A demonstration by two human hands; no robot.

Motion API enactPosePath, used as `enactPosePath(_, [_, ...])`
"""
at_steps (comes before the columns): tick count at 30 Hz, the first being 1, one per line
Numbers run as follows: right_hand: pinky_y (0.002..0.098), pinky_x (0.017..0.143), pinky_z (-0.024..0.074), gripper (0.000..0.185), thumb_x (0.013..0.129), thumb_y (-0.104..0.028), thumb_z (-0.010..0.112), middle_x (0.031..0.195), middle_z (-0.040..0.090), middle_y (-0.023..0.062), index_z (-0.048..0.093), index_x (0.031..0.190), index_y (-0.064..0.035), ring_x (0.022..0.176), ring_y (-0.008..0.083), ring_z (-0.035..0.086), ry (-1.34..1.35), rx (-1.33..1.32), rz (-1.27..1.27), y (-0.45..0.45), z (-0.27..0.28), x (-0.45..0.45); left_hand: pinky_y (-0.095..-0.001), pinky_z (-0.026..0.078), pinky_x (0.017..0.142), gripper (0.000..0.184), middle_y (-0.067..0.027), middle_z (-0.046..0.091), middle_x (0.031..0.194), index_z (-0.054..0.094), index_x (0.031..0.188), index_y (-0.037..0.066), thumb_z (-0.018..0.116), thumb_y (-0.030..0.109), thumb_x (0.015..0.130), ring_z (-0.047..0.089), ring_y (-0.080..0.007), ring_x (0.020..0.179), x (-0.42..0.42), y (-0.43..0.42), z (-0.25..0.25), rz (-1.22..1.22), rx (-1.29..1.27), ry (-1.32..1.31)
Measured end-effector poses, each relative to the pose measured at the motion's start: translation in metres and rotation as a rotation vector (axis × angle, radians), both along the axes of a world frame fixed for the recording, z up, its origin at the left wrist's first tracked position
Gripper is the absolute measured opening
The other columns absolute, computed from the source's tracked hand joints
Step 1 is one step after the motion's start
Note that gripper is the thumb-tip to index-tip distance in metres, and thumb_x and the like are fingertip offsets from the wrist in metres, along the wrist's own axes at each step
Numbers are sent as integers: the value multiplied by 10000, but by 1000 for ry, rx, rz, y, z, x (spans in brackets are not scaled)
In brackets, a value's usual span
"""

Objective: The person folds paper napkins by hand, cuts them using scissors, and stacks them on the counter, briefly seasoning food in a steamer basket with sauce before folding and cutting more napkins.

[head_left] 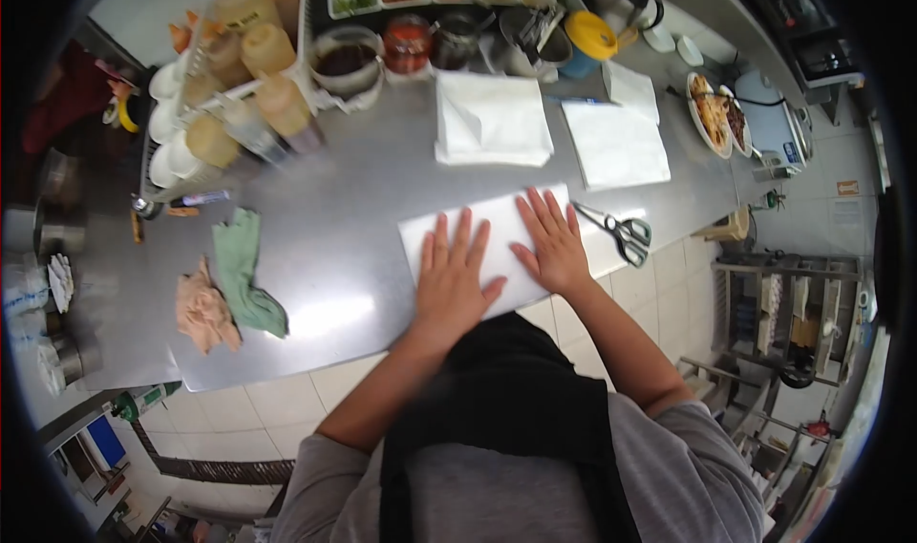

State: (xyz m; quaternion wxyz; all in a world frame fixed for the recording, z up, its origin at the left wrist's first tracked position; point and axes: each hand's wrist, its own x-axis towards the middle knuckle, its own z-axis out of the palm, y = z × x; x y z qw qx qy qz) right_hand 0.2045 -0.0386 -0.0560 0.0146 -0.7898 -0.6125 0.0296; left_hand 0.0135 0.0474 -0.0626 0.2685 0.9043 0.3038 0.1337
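Note:
A white sheet of paper or cloth (503,228) lies on the steel counter in front of me; I cannot tell which material it is. My left hand (454,271) rests flat on its left part, fingers spread. On its right part, my right hand (554,242) also lies flat with the fingers stretched out. Just right of that hand sit dark-handled scissors (626,235). Beyond the sheet is a stack of white sheets (492,118), and a folded white piece (616,144) lies to the right of the stack.
Green (244,271) and peach cloths (205,309) lie crumpled on the steel counter (325,218). Squeeze bottles (282,104) fill a rack at back left. Jars (408,44), a yellow-lidded jug (590,37) and food plates (709,113) line the back. Shelving (788,266) stands right.

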Motion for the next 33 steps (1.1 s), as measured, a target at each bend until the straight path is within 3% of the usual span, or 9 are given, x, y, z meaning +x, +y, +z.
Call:
enactPosePath(7, [518,1155,201,686,927,-492,530,1573,301,55,335,1509,-185,1454,270,264,-22,21,9,0,4,-2,-551,134,1171,804,-171,259,1570,373,1485,97,678,451,831,182,-429,1452,-2,0,4,-33,14,2])
enactPosePath(10, [523,1155,200,673,932,-478,521,1575,298,53,334,1509,-188,1455,270,261,-29,24,5,0,2,-2,-539,156,1172,782,-164,269,1568,363,1480,58,665,419,855,224,-392,1449,1,-8,1,-72,98,40])
enactPosePath(12, [523,1156,197,660,937,-460,513,1576,296,52,332,1510,-188,1456,271,258,-31,28,9,-1,1,-1,-516,186,1172,778,-150,273,1569,342,1478,24,652,401,872,263,-340,1447,3,-24,-2,-370,181,-88])
enactPosePath(17, [521,1164,178,640,938,-399,513,1586,273,58,328,1512,-187,1468,277,234,16,21,-2,-4,0,-1,-493,206,1171,805,-133,285,1566,312,1490,34,636,434,872,286,-293,1442,0,-33,-4,-349,196,6])
enactPosePath(20, [529,1143,208,609,903,-249,562,1539,351,91,376,1478,-170,1408,306,343,49,242,-28,-7,-5,13,-481,202,1174,801,-131,292,1562,318,1488,46,636,441,868,285,-285,1441,4,-29,0,-357,200,66])
enactPosePath(24, [501,967,413,497,789,27,563,1345,539,118,560,1273,-88,1171,316,544,67,626,-472,-73,3,78,-484,192,1175,789,-125,275,1571,326,1484,60,646,424,861,285,-286,1439,4,-34,2,-314,303,50])
enactPosePath(26, [432,902,470,426,794,37,562,1321,547,130,589,1209,-54,1157,310,551,-147,282,-646,-119,7,113,-490,195,1171,781,-123,279,1570,332,1484,74,646,425,861,287,-280,1439,1,-43,-6,-332,276,159])
enactPosePath(31, [420,933,474,410,810,46,560,1265,556,143,574,1211,-38,1140,329,552,-7,254,-401,-155,11,123,-487,206,1169,591,-122,343,1541,382,1463,68,417,36,874,332,-281,1418,-5,-66,-12,-248,360,89])
enactPosePath(33, [431,954,470,426,816,40,570,1241,559,148,563,1236,-37,1136,335,554,-32,200,-370,-140,17,128,-485,207,1168,612,-119,331,1548,374,1468,72,464,54,863,334,-283,1418,-8,-71,-14,-242,355,114])
